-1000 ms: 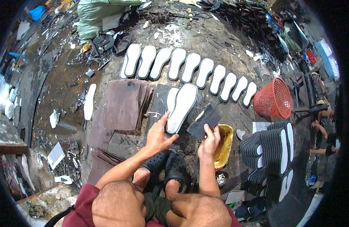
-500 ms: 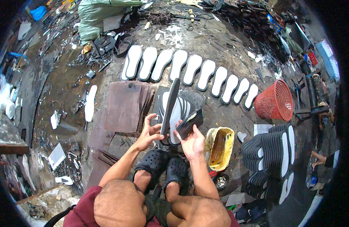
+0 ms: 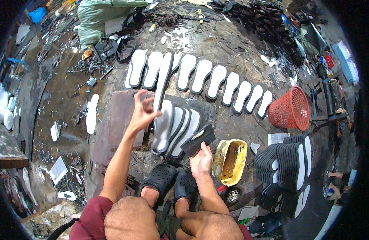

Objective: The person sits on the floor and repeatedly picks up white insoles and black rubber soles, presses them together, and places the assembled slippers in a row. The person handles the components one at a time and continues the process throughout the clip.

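My left hand (image 3: 142, 111) pinches the lower end of a shoe sole (image 3: 165, 76). The sole stands nearly edge-on, its pale face to the left and dark edge to the right. It overlaps one of the white-topped soles behind it. My right hand (image 3: 201, 163) grips a flat black rectangular piece (image 3: 201, 140) with a pale smear along its upper edge. Between my hands several grey-white soles (image 3: 163, 127) lie fanned out on a dark board (image 3: 206, 107). A yellow-rimmed tub (image 3: 243, 162) with brown contents stands beside my right hand.
Beyond the board, a curved row of white-topped soles (image 3: 201, 76) lies on the floor. A red basket (image 3: 282, 108) leans at the right, near stacked dark soles (image 3: 286, 160). Brown sheets (image 3: 122, 120) are at the left. Black clogs (image 3: 159, 179) are on my feet.
My left hand has moved up and left with the sole, toward the row. My right hand has drawn slightly down with the black piece, leaving the fanned soles more exposed.
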Demonstrator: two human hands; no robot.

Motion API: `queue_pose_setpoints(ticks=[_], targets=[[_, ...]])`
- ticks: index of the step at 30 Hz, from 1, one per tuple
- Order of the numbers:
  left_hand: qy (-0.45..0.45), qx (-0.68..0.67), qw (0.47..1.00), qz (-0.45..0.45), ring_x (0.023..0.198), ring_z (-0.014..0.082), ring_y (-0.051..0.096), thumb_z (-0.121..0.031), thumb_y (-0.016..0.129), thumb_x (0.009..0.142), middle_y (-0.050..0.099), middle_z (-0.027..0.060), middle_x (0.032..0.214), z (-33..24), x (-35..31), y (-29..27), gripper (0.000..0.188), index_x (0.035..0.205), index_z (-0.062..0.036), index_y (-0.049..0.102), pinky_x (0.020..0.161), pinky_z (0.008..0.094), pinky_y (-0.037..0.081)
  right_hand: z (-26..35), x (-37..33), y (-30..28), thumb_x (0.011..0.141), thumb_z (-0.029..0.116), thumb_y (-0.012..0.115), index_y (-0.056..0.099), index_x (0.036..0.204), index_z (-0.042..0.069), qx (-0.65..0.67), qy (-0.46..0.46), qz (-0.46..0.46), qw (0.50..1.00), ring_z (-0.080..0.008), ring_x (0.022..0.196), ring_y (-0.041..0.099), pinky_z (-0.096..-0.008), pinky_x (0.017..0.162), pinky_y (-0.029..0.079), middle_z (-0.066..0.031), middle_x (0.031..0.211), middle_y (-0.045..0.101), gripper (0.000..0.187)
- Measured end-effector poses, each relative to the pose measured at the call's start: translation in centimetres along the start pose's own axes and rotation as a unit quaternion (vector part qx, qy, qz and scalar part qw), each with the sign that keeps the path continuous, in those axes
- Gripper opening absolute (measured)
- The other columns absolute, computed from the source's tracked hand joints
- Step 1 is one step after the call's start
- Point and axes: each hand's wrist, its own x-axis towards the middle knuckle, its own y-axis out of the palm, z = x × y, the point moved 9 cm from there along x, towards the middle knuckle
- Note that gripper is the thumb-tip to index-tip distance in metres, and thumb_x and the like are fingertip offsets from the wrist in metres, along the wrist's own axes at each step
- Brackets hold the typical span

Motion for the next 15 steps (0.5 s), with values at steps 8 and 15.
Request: queue_pose_setpoints(ticks=[8,15], targets=[[0.044,0.393,0.913,-0.101,0.112,0.0507,0.065,-0.026,0.080,0.076,0.064,0.0362,0.121,1.5,13.9,2.4,0.098,0.152,-0.0110,0.019,0.095,0.0539,0.053,1.6,-1.0,0.9,0.104,0.013,0.056,0.059,0.126,0.008,-0.014,-0.010,0.009,1.000,-0.0228,0.121,0.061,-0.0441,0.109,0.045,-0.0073,0.127,0.066,0.023],[-0.001,0.497,0.864,-0.083,0.116,0.0483,0.063,-0.022,0.082,0.084,0.043,0.0385,0.148,5.2,15.0,2.9,0.087,0.154,-0.0078,0.033,0.097,0.0516,0.053,1.8,-0.7,-1.3,0.108,0.020,0.045,0.049,0.145,0.004,-0.065,-0.018,-0.005,0.998,-0.0302,0.133,0.055,-0.0457,0.116,0.041,-0.0194,0.144,0.058,0.041]])
